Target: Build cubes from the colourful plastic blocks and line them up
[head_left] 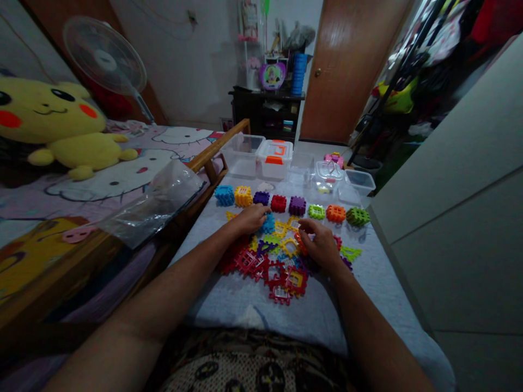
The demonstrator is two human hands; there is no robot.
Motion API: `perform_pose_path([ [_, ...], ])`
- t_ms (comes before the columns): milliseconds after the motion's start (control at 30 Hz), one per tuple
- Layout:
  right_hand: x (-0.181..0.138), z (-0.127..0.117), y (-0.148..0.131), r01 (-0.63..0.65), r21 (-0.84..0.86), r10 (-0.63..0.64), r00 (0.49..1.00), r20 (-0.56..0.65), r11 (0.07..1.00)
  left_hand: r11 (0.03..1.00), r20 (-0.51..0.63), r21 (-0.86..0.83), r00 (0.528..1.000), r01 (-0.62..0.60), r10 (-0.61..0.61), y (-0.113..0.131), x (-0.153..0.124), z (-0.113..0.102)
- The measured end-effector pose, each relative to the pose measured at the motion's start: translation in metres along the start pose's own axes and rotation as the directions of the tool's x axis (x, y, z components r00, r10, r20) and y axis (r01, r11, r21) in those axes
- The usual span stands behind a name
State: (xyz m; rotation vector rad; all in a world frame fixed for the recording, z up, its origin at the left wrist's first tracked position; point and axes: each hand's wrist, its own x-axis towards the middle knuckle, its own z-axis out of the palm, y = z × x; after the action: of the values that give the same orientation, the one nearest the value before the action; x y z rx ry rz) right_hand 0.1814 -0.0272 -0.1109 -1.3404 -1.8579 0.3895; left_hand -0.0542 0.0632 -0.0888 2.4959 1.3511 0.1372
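Note:
A heap of flat interlocking plastic tiles [278,267] in red, yellow, green and purple lies on a white cloth-covered table [368,283]. Behind it runs a row of several built cubes, from a blue one [224,195] on the left to a green one [358,216] on the right. My left hand [251,218] is curled over a blue cube piece [268,223] at the heap's far edge. My right hand [321,243] rests on the heap with fingers pinched on an orange tile [301,243].
Clear plastic boxes [245,154], one with an orange latch [274,158], stand at the table's far end. A bed with a yellow plush toy [61,128] and a plastic bag [159,198] lies left. A grey cabinet [461,207] is right, a door [347,71] beyond.

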Motion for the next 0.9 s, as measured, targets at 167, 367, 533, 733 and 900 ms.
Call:
perform_pose_path([
  [167,0.0,0.0,0.0,0.004,-0.015,-0.004,1.0,0.004,1.0,0.996,-0.014,0.087,0.999,-0.028,0.03,0.0,-0.009,0.001],
  [367,0.0,0.0,0.0,0.014,-0.01,-0.014,1.0,0.002,1.0,0.991,0.081,0.121,0.996,-0.051,0.041,0.0,-0.014,-0.005],
  [533,0.0,0.0,0.0,0.003,-0.013,-0.003,1.0,0.009,1.0,0.994,0.083,0.103,0.996,-0.044,0.036,0.0,-0.009,-0.003],
  [733,0.0,0.0,0.001,0.006,-0.011,-0.006,1.0,0.011,1.0,0.994,0.06,0.099,0.998,-0.04,0.034,0.002,-0.009,-0.003],
  [900,0.0,0.0,0.0,0.001,-0.007,-0.001,1.0,0.009,1.0,0.994,0.044,0.106,0.999,-0.033,0.028,0.011,-0.011,-0.004],
])
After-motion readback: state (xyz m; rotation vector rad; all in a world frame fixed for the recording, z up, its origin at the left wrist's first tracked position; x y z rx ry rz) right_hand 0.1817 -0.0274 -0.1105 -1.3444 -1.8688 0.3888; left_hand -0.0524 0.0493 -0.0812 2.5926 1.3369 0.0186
